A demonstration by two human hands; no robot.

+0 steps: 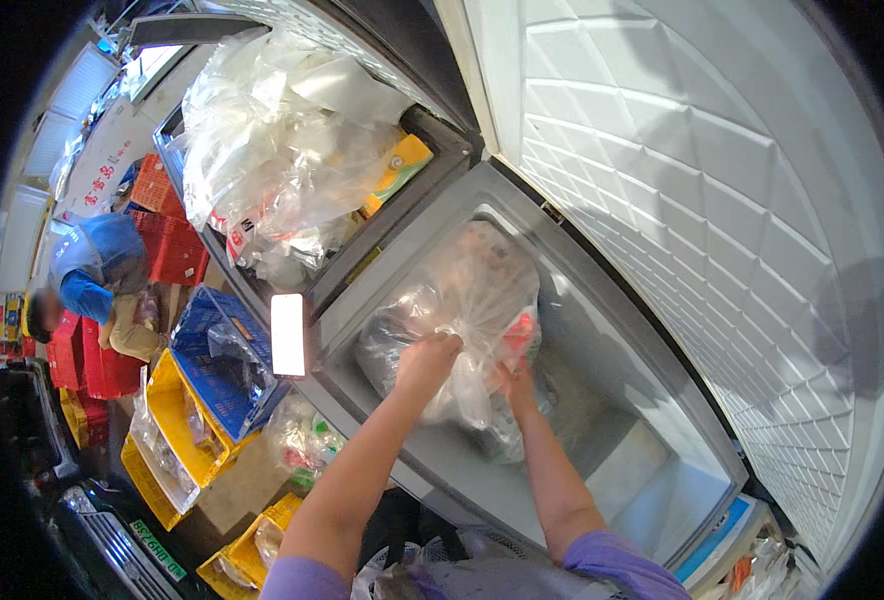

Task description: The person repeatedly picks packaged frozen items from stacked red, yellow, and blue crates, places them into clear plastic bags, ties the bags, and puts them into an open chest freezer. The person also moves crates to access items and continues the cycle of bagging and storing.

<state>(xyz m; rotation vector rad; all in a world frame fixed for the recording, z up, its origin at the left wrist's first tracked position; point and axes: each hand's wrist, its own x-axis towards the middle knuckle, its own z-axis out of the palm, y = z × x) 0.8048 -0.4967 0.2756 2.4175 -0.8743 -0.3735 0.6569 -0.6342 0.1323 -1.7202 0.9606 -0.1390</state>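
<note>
A large clear plastic bag [487, 270] sits inside the grey chest freezer [422, 455], toward its far left end. Pale contents and a patch of red show through the plastic; I cannot make out what they are. My left hand [430, 360] is closed on the gathered plastic near the middle of the bag. Lower down on its right side, my right hand [511, 384] pinches the bag, with its fingertips partly hidden by folds. More clear plastic lies beneath, close to my right wrist.
The raised white lid [682, 200] stands along the right. A phone with a bright screen [288, 335] rests at the freezer's left rim. Beyond is another freezer heaped with plastic bags [282, 130]. Blue [224, 350] and yellow crates [187, 420] stand left, near a bending person in blue [97, 260].
</note>
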